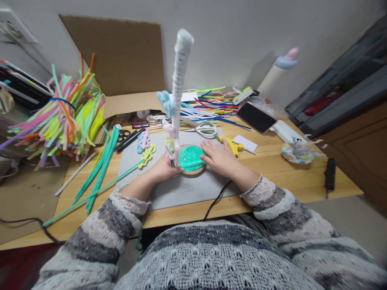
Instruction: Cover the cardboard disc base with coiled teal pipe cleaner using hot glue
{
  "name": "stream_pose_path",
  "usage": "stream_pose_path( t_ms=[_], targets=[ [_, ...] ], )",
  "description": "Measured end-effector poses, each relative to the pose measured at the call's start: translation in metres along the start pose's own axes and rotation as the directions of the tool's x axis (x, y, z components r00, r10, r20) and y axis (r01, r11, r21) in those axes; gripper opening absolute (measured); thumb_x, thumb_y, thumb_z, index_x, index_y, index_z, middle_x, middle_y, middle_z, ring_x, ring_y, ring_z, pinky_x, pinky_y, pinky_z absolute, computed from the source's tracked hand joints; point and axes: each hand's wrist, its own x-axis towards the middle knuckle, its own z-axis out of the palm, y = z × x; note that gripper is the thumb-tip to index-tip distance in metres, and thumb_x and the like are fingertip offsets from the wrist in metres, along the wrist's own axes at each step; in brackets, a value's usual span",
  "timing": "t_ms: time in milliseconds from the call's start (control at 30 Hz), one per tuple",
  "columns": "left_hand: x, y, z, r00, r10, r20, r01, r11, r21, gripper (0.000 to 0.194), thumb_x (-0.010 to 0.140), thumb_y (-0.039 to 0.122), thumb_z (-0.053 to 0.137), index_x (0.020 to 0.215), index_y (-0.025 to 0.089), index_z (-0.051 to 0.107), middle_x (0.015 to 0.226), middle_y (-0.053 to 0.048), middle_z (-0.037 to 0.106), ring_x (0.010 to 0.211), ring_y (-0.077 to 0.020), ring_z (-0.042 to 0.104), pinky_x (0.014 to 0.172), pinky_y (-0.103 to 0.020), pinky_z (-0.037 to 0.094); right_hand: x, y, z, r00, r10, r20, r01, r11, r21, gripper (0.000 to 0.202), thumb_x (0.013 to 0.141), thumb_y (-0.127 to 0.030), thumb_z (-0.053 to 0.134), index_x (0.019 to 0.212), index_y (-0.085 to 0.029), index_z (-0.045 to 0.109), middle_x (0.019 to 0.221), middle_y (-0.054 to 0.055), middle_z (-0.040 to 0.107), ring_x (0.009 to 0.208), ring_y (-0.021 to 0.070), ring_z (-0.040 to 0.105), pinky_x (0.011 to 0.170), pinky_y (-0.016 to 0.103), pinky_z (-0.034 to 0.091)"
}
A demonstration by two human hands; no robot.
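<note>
A round wooden base (pixel 192 173) lies on the grey mat, its top covered with a coil of green pipe cleaner (pixel 191 158). At its left edge a tall white fuzzy post (pixel 179 76) stands nearly upright, carrying a blue pipe-cleaner shape (pixel 165 103) and smaller pink and yellow ones lower down. My left hand (pixel 163 168) grips the base's left edge beside the foot of the post, thumb toward the green top; some fingers are hidden. With fingers stretched out, my right hand (pixel 220 158) rests on the right, its thumb touching the base's edge.
A yellow glue gun (pixel 232 146) lies right of the mat, below white-handled scissors (pixel 207 129). Zigzag pipe-cleaner pieces (pixel 147 156) and green pipe cleaners (pixel 102 169) are on the left, near a large bundle (pixel 65 112). A phone (pixel 256 117) leans at back right.
</note>
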Motion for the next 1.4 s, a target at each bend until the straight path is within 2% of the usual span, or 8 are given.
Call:
stream_pose_path(
  t_ms=[167,500,733,1000,1133,1200,1300,1400],
  targets=[
    [0.000,-0.004,0.001,1.000,0.009,-0.025,-0.009,1.000,-0.004,0.081,0.067,0.027,0.075,0.141,0.014,0.044,0.148,-0.016,0.043,0.139,-0.0338,0.037,0.118,-0.048,0.025,0.010,-0.014,0.004,0.999,-0.035,0.032,0.035,0.999,0.000,0.058,0.100,-0.050,0.026,0.151,-0.022,0.033,0.160,0.009,0.025,0.148,0.0312,0.020,0.114,0.069,0.003],
    [-0.001,-0.004,0.002,0.999,0.025,-0.037,-0.024,0.999,0.021,0.082,0.068,0.028,0.074,0.142,0.015,0.042,0.147,-0.015,0.045,0.140,-0.0325,0.037,0.118,-0.047,0.026,0.014,-0.018,0.012,0.996,-0.087,-0.008,0.087,0.987,0.135,0.050,0.102,-0.037,0.026,0.145,-0.020,0.043,0.151,0.008,0.043,0.144,0.0229,0.034,0.118,0.060,0.000],
    [-0.003,-0.006,0.002,0.999,0.022,-0.036,-0.021,1.000,0.016,0.090,0.070,0.029,0.074,0.148,0.015,0.032,0.150,-0.018,0.039,0.141,-0.0321,0.036,0.118,-0.048,0.027,0.014,-0.018,0.015,0.993,-0.117,-0.025,0.119,0.989,0.084,0.051,0.101,-0.036,0.028,0.146,-0.016,0.042,0.152,0.010,0.042,0.143,0.0236,0.034,0.120,0.057,0.003],
    [-0.005,-0.001,0.001,0.999,0.020,-0.027,-0.020,1.000,-0.015,0.080,0.071,0.028,0.072,0.144,0.016,0.039,0.149,-0.016,0.041,0.140,-0.0321,0.035,0.118,-0.048,0.027,0.015,-0.013,0.012,0.989,-0.146,0.019,0.140,0.974,0.179,0.057,0.099,-0.044,0.031,0.149,-0.017,0.036,0.154,0.012,0.037,0.146,0.0278,0.029,0.117,0.063,-0.001],
    [-0.007,-0.001,0.001,0.999,0.029,-0.028,-0.030,0.999,-0.024,0.081,0.072,0.029,0.072,0.145,0.017,0.038,0.152,-0.014,0.038,0.142,-0.0307,0.033,0.119,-0.046,0.024,0.013,-0.008,0.007,0.994,-0.081,-0.069,0.099,0.944,0.314,0.056,0.098,-0.042,0.032,0.149,-0.019,0.036,0.156,0.013,0.032,0.148,0.0277,0.024,0.115,0.064,-0.005],
    [-0.007,-0.001,0.001,0.999,0.018,-0.032,-0.019,0.999,-0.026,0.083,0.071,0.030,0.072,0.145,0.015,0.037,0.152,-0.015,0.037,0.142,-0.0311,0.033,0.119,-0.046,0.024,0.010,-0.007,0.005,0.996,-0.001,-0.088,0.035,0.924,0.380,0.060,0.096,-0.041,0.038,0.151,-0.018,0.033,0.159,0.013,0.025,0.149,0.0272,0.017,0.117,0.062,-0.001],
    [-0.008,0.000,0.001,1.000,-0.001,-0.026,0.001,1.000,-0.016,0.084,0.071,0.030,0.072,0.146,0.013,0.036,0.151,-0.017,0.038,0.143,-0.0322,0.032,0.120,-0.047,0.022,0.006,-0.009,0.008,0.995,0.088,0.049,-0.101,0.872,0.479,0.074,0.090,-0.034,0.046,0.154,-0.007,0.021,0.161,0.018,0.015,0.150,0.0254,0.010,0.121,0.052,0.011],
    [-0.007,0.000,0.000,1.000,0.008,-0.020,-0.008,1.000,0.004,0.084,0.071,0.030,0.073,0.146,0.014,0.036,0.151,-0.016,0.038,0.143,-0.0322,0.030,0.120,-0.047,0.021,0.002,-0.010,0.014,0.977,0.074,0.199,-0.170,0.830,0.530,0.079,0.087,-0.027,0.045,0.154,-0.001,0.012,0.162,0.020,0.009,0.150,0.0232,0.007,0.122,0.045,0.011]
  ],
)
